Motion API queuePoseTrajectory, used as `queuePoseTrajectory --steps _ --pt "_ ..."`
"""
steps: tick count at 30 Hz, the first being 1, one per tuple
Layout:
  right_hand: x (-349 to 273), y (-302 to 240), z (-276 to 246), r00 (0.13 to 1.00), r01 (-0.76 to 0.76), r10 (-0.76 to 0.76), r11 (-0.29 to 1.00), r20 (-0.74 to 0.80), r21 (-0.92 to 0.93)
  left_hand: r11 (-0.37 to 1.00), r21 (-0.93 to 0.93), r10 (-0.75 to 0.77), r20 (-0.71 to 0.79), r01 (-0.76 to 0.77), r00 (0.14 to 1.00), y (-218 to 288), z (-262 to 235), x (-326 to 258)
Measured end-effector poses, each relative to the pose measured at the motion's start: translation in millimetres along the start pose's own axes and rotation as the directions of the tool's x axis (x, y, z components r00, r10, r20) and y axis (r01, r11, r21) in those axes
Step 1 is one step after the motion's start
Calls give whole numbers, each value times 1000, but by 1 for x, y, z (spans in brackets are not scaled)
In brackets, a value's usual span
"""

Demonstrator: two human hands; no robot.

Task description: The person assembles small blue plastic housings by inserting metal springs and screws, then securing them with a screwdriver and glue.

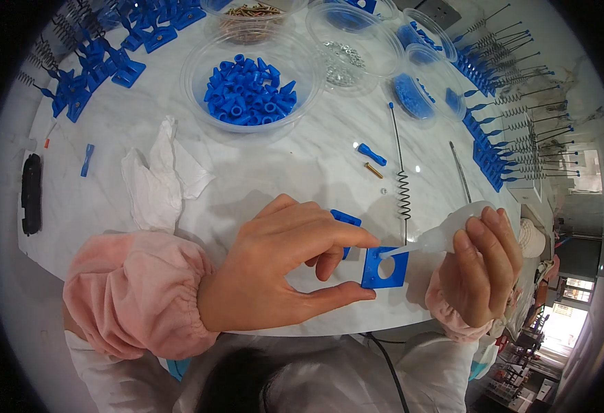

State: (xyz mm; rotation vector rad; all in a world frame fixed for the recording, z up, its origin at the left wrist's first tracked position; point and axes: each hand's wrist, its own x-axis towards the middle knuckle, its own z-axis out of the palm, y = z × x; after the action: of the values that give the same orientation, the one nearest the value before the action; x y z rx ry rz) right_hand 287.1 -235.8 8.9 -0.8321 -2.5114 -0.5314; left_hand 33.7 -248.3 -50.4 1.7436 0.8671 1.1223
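Between the thumb and index finger of my left hand (274, 255) is a small blue square plate (400, 266) with a round hole, held by its left edge. My right hand (484, 268) is wrapped round a translucent white squeeze bottle (446, 233). The bottle tilts down to the left, and its thin nozzle (397, 250) reaches the plate's upper part; whether it touches cannot be made out. Another blue piece (345, 219) lies partly hidden behind my left fingers. Just beyond the plate lies a thin rod with a coiled spring section (404, 196) and a blue tip.
A blue sleeve-like part (371, 154), brass screw (373, 170) and small nut (384, 191) lie ahead. Right of them is a thin metal tool (460, 171). Tubs, one with blue cones (250, 93), stand behind. White tissue (157, 179) lies left; spring-rod assemblies (488, 155) line the right.
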Motion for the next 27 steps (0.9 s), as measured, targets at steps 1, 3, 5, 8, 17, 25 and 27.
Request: queuePoseTrajectory --steps 1,3,5,8,17,25,27 --pt "-1 1 2 1000 -1 1 1000 -1 2 1000 5 -7 0 7 1000 0 0 0" --pt "-3 1 1 993 -87 90 996 -76 38 1000 5 -3 5 3 1000 3 -1 0" --pt "-7 4 0 990 -99 102 995 -98 30 1000 8 4 12 -4 1000 4 -1 1" --pt "-12 9 2 986 -101 102 995 -132 18 1000 0 17 -22 -17 1000 3 1 -1" --pt "-12 11 -5 993 -59 58 998 -107 -2 998 43 50 -15 -49 999 3 1 2" --pt "-9 9 -1 997 -23 20 999 -78 -40 999 42 17 -40 -15 999 2 -3 2" --pt "-11 10 0 995 2 -8 998 -98 -64 999 45 21 -42 -19 999 3 -2 2"
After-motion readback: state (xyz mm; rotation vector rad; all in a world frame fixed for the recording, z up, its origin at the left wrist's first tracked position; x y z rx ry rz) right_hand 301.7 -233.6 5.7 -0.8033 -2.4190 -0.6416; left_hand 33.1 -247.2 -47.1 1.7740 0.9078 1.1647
